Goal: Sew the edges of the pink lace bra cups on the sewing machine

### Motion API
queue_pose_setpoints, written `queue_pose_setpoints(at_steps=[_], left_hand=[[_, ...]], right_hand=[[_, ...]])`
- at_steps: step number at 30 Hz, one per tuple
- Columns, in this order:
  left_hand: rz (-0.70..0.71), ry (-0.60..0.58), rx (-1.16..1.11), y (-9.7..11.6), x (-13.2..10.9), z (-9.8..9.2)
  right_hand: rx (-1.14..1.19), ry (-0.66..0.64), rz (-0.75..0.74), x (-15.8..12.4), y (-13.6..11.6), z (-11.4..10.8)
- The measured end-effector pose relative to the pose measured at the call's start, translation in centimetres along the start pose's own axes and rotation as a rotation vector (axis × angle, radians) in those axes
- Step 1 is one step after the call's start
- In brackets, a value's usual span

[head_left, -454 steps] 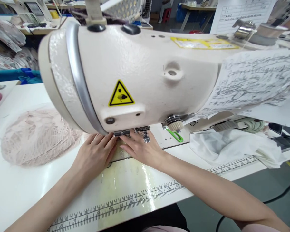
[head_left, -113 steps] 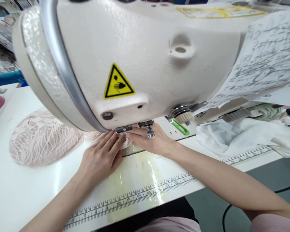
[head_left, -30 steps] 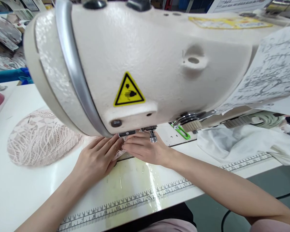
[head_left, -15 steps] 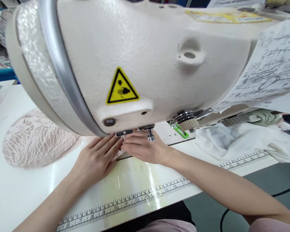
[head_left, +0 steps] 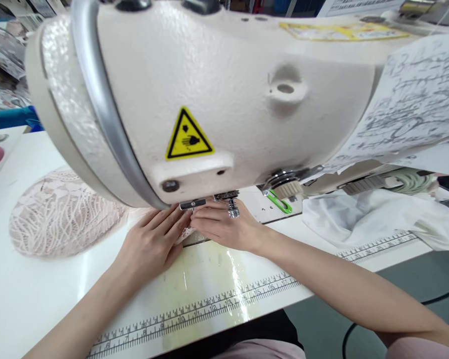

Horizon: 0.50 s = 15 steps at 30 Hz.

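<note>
Pale-pink lace point(head_left: 67, 219) w/ wavy pattern is lying bunched on white tbl point(head_left: 26, 294), one end reaching under sewing mach. point(head_left: 228, 94) L hand point(head_left: 147, 244) is pressing it flat, fingers tog.; R hand point(head_left: 228, 225) is resting curled at its edge, can't tell if pinching.

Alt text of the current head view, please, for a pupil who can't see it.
A left hand and right hand touch pale lace beneath a sewing machine bearing a yellow warning triangle. More lace spreads at left; white cloth lies at right.
</note>
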State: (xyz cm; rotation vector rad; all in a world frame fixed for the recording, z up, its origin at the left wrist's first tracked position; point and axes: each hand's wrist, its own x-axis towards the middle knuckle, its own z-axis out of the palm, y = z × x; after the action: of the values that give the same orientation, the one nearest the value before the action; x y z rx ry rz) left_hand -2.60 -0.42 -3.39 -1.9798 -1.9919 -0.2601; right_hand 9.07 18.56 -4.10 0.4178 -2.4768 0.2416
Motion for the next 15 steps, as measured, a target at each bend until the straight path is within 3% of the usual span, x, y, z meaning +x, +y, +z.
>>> queue_pose_setpoints(at_steps=[4,11,15], left_hand=[[-0.024,-0.021,-0.007,0.12,-0.01,0.11],[-0.053,-0.036,-0.008,0.18,-0.04,0.24],[-0.054,-0.024,-0.006,0.25,0.06,0.24]], right_hand=[[-0.059,0.051,-0.028,0.06,0.19,-0.2],[-0.12,-0.109,0.057,-0.21,0.32,-0.44],[-0.09,-0.114,0.139,-0.42,0.3,-0.37]])
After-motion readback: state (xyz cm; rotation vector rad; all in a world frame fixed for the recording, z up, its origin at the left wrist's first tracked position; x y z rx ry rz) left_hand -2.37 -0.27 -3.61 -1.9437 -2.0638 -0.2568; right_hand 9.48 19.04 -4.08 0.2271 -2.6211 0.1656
